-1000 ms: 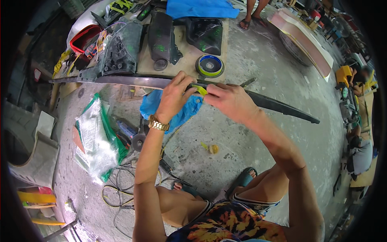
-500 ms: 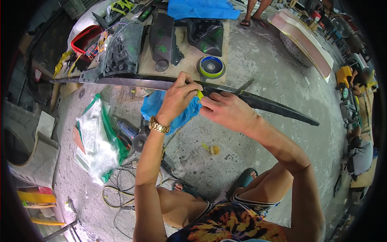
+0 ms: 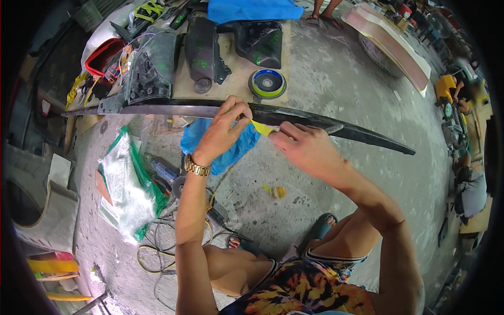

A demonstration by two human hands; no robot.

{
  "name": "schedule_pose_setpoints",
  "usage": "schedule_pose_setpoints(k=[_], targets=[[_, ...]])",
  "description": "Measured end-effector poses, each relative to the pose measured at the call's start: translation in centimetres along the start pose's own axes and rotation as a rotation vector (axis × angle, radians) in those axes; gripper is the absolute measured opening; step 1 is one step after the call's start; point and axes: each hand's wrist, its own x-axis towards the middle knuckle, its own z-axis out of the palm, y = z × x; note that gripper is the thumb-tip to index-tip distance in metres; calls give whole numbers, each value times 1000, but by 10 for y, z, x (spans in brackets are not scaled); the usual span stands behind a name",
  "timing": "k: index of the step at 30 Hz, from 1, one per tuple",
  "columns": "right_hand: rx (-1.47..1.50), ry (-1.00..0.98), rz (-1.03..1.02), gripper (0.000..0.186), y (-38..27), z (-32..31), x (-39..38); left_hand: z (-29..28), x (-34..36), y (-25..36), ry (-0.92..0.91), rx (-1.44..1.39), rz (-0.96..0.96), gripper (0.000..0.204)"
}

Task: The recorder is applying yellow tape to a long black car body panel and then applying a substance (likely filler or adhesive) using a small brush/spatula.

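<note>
Centre frame: left hand [image 3: 226, 127], right hand [image 3: 308, 147], both grips pinching yellow strip [image 3: 263, 128], slanting down rightward; black bar [image 3: 286, 115] above, left hand nearer.

We are seeing fairly even, cool light over the concrete floor [image 3: 415, 199], while the far left is sinking into dimness. Glare is whitening the clear plastic sheeting [image 3: 126, 184]. Both hands [image 3: 227, 126] are showing clearly; small things at far right are looking soft. Fisheye distortion is bending edges toward a black rim.
</note>
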Motion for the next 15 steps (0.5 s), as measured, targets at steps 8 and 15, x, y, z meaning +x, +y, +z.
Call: schedule_pose_setpoints(k=[8,15], targets=[[427,100,521,30,-16,-4,-11,-2,-1,4,-61,98,-8,9],[410,-23,686,35,-35,37,3,5,5,4,-184,140,22,11]])
